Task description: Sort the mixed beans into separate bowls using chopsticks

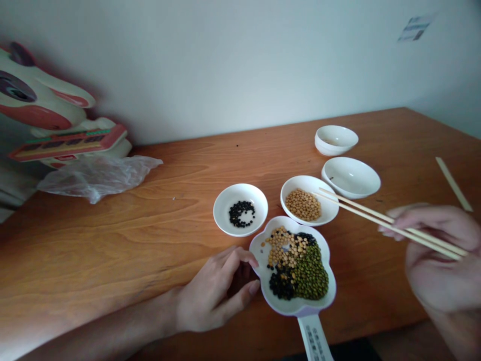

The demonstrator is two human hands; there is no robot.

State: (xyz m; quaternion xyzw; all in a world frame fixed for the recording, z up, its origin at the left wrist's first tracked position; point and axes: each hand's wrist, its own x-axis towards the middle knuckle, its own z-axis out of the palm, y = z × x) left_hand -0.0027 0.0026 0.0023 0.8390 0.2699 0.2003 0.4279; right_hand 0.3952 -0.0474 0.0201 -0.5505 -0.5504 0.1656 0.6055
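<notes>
A white flower-shaped dish point(319, 240) with a handle holds green mung beans point(311, 275), yellow soybeans point(281, 248) and black beans point(281, 286). My left hand point(221, 291) is at its left rim, fingers curled and the index fingertip on the edge. My right hand point(439, 250) grips a pair of wooden chopsticks point(398, 228). Their tips reach over the right side of a white bowl point(330, 213) of soybeans, with no bean visible between them. To the left, another white bowl point(221, 213) contains black beans point(241, 213).
Behind the soybean bowl stand a white bowl point(353, 178) with a dark speck inside and a farther white bowl point(326, 148). A pale strip point(453, 183) lies at right. At left are a clear plastic bag point(97, 178) and a cow-shaped toy point(52, 110) against the wall.
</notes>
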